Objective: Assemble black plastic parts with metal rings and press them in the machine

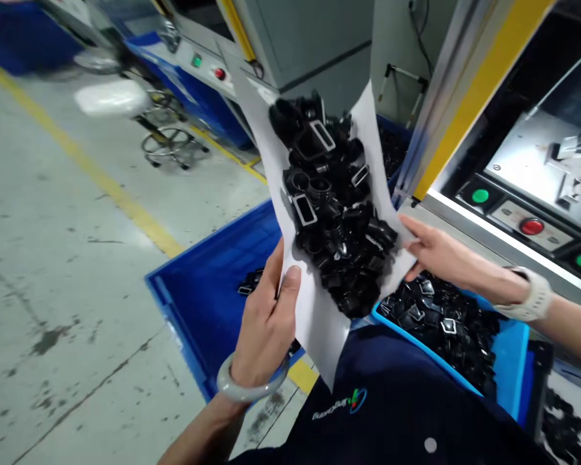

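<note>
A white sheet [319, 323], curved up at both sides, carries a heap of black plastic parts [336, 219], some with pale rectangular rims. My left hand [271, 313] grips its near left edge, thumb on the inner face. On the right edge, my right hand [428, 248] pinches the sheet between thumb and fingers. Below and left of the sheet is a large blue bin [198, 316] with a few black parts inside. Under my right forearm, a light blue bin [510, 368] holds many similar black parts.
A machine with a yellow-edged frame [484, 97], green buttons and a red button [531, 226] stands at the right. A wheeled stool [111, 98] is at the upper left, near a workbench with blue bins. More black parts [561, 426] lie at the lower right.
</note>
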Demonstrator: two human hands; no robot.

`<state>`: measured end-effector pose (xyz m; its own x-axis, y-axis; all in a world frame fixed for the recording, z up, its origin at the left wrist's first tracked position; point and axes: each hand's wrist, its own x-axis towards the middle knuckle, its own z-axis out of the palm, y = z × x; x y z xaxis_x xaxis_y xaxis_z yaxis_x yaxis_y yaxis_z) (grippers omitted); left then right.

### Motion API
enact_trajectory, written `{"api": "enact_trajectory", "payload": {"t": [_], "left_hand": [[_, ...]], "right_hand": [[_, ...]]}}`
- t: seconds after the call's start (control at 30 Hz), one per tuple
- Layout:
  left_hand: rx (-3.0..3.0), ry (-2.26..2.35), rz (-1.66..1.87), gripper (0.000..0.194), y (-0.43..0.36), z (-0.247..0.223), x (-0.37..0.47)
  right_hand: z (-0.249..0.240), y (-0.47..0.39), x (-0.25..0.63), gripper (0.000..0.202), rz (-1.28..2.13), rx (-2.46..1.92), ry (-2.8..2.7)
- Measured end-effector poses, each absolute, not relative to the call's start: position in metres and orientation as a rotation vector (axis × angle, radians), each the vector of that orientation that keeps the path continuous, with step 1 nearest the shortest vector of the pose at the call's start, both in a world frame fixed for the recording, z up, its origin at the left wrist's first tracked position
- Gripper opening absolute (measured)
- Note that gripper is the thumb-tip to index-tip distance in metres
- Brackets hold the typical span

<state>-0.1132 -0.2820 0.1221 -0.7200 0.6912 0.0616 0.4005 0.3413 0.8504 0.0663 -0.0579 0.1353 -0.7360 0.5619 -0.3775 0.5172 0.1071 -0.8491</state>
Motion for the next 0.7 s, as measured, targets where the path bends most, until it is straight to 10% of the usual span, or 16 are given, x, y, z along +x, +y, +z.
{"api": "enact_trajectory", "payload": {"t": [0.27,0.7], "left_hand": [[0.947,1.919,1.516,0.063,-0.237,0.081,-0.021],[1.070,1.780,1.467,0.072,-0.186,-0.039,0.043]], "right_hand": [[0.157,-0.078,0.211,0.068,0.438,-0.865,-2.578],[-0.038,-0.145,0.280,0.044,0.281,-1.678,-1.698]]}}
